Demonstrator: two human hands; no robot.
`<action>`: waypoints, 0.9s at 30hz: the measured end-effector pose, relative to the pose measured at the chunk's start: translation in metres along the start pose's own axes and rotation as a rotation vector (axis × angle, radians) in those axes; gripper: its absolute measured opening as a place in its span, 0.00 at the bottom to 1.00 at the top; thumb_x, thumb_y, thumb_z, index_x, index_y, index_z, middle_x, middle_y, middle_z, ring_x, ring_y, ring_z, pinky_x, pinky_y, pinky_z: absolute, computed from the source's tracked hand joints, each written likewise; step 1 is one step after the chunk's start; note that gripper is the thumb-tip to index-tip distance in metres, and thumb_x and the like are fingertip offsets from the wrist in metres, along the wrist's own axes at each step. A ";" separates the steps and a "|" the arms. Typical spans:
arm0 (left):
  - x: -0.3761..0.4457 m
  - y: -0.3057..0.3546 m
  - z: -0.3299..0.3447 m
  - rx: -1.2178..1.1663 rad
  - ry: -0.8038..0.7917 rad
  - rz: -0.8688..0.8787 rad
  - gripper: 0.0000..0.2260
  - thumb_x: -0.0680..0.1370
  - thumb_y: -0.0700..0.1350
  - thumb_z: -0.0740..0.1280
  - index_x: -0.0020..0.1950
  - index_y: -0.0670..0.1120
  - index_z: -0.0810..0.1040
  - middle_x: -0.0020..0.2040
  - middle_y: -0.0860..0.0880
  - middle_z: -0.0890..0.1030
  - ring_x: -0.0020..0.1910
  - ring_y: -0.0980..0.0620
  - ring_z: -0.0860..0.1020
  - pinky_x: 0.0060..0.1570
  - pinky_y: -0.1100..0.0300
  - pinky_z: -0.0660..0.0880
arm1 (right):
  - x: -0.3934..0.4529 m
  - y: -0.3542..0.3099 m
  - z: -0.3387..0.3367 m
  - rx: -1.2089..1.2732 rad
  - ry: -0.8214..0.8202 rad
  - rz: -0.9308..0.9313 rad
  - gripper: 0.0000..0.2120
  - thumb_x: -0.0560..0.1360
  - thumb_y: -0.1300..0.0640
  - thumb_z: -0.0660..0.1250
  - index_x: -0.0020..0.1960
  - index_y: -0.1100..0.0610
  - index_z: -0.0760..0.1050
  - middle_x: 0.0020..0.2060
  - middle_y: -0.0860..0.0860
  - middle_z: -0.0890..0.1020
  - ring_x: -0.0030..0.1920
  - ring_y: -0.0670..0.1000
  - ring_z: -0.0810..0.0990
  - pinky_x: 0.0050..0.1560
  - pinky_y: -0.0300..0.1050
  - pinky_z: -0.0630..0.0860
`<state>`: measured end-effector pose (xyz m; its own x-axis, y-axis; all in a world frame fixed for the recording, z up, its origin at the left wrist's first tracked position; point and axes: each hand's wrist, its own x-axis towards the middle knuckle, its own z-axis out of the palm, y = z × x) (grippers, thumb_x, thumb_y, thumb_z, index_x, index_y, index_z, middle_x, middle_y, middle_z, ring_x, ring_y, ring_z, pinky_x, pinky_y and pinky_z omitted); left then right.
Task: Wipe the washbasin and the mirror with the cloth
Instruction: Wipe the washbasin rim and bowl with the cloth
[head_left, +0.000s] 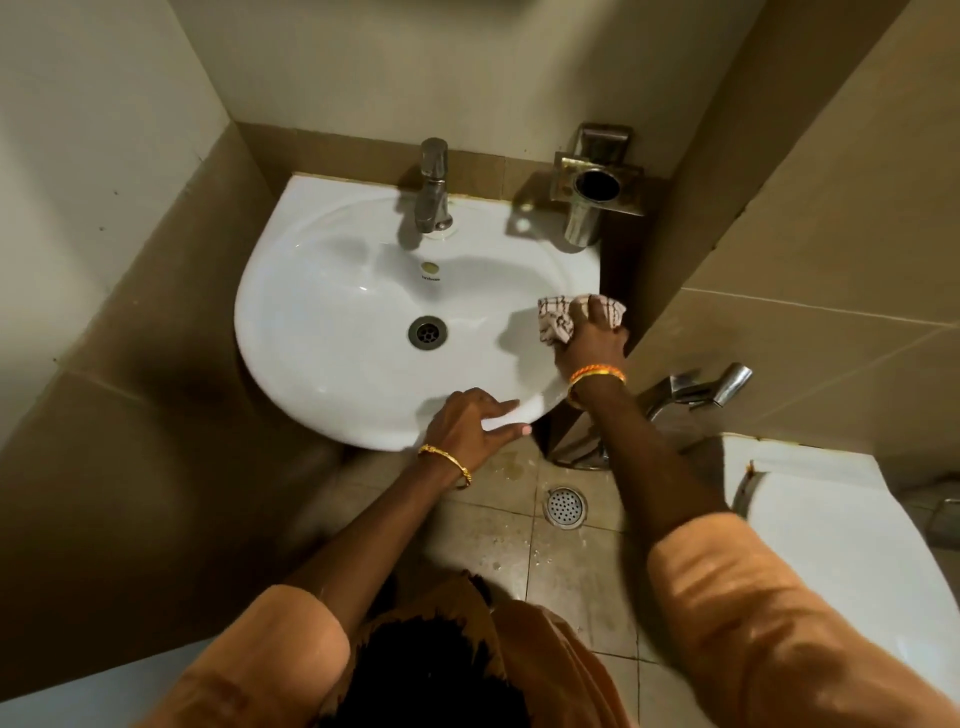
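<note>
- One white washbasin (332, 312) is fixed in a tiled corner, with one metal tap (434, 187) at its back edge and one round drain (427, 332) in the bowl.
- One checked cloth (558, 319), bunched up, lies on the right side of the basin, at the inner slope near the rim.
- The right hand (592, 338) presses down on the cloth, its fingers (597, 312) curled over it and grasping it.
- The left hand (467, 421) rests on the near rim of the basin; its fingers (501, 408) are released and nearly straight, holding nothing, with the thumb below the rim's edge.
- Two wrists carry bangles: one gold bangle (447, 462) on the left, and an orange band (597, 374) on the right.
- One metal holder (595, 187) with a round opening is mounted on the wall to the right of the tap.
- One floor drain (565, 506) sits in the tiled floor below the basin.
- One metal spray nozzle (727, 384) hangs on the right wall.
- Two orange sleeves (753, 613) fill the lower part of the view.
</note>
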<state>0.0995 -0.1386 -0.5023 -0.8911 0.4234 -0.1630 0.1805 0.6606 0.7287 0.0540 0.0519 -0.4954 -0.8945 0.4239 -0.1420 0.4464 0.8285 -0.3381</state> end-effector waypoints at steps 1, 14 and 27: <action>0.005 0.003 0.002 -0.006 0.000 -0.007 0.20 0.68 0.55 0.74 0.57 0.49 0.82 0.50 0.43 0.81 0.50 0.45 0.79 0.48 0.55 0.77 | -0.012 0.001 0.009 -0.006 0.004 0.003 0.31 0.75 0.52 0.66 0.74 0.53 0.59 0.76 0.54 0.55 0.72 0.64 0.60 0.66 0.57 0.64; 0.037 0.000 -0.017 0.013 -0.300 -0.056 0.22 0.66 0.54 0.75 0.59 0.50 0.81 0.50 0.46 0.80 0.50 0.50 0.77 0.48 0.61 0.71 | 0.051 -0.022 -0.005 -0.061 0.083 0.013 0.33 0.70 0.67 0.64 0.73 0.55 0.59 0.77 0.53 0.53 0.74 0.66 0.49 0.68 0.67 0.58; 0.008 -0.119 -0.110 0.370 0.715 -0.265 0.15 0.70 0.49 0.67 0.52 0.44 0.81 0.58 0.42 0.78 0.59 0.39 0.72 0.53 0.42 0.74 | 0.042 -0.037 0.011 0.020 0.481 0.017 0.16 0.66 0.70 0.67 0.51 0.58 0.81 0.52 0.58 0.83 0.55 0.66 0.75 0.51 0.57 0.70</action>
<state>0.0254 -0.2819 -0.5173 -0.9494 -0.1856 0.2534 -0.0576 0.8959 0.4405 -0.0003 0.0356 -0.4992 -0.7716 0.5624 0.2972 0.4562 0.8148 -0.3577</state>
